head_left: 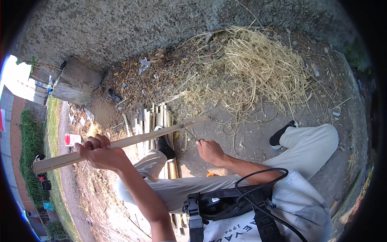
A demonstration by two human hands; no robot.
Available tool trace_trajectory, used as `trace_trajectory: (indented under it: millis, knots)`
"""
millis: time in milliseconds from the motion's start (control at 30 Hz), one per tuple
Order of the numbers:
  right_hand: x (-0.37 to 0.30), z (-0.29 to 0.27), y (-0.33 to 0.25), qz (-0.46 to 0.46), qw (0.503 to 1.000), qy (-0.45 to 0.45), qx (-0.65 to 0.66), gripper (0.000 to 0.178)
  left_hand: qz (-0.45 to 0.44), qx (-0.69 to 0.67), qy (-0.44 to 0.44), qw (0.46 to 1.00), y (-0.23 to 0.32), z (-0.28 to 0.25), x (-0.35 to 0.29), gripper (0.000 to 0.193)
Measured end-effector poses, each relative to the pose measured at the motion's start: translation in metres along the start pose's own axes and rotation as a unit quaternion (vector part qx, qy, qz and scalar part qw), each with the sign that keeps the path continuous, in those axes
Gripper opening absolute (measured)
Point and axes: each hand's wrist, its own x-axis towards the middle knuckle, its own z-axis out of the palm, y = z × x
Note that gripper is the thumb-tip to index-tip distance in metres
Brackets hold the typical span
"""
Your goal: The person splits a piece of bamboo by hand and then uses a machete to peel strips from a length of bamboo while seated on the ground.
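My left hand [100,153] is closed round a long pale slat [133,139], which looks like split bamboo. The slat slants from the lower left up to the right across the middle of the view. My right hand [211,152] is closed on the handle of a thin dark blade [182,124], apparently a knife seen nearly edge-on. The blade crosses the slat close to its far right end; whether it touches is hard to tell. Most of the handle is hidden in my fist.
Several more slats [163,117] lie stacked under and beside my foot in a black shoe [164,147]. A heap of pale shavings [264,66] spreads before the rough wall [141,24]. A concrete block [77,82] stands at the left, and a red-lidded jar [72,140] sits beyond my left hand.
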Motion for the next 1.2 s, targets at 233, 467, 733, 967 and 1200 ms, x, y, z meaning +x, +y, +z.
trace_trajectory:
  millis: [233,467,733,967,1200]
  knots:
    - [-0.016,-0.035,-0.08,-0.196,0.976,0.079,0.044,0.026,0.016,-0.054,-0.039,0.998,0.022,-0.001,-0.041,0.053]
    - [0.011,-0.008,0.03,0.061,0.998,-0.013,-0.026,0.033,0.021,-0.061,-0.068,0.996,0.018,0.004,-0.048,0.052]
    - [-0.014,-0.037,-0.087,-0.179,0.975,0.063,0.12,0.026,0.034,-0.045,-0.077,0.995,0.02,0.009,-0.046,0.054]
    - [0.017,-0.004,0.075,0.091,0.99,-0.08,-0.07,0.025,0.038,-0.032,-0.077,0.996,0.019,0.01,-0.054,0.054]
    - [0.005,-0.019,-0.049,-0.145,0.981,0.051,0.117,0.031,0.031,-0.039,-0.078,0.996,0.015,0.01,-0.032,0.054]
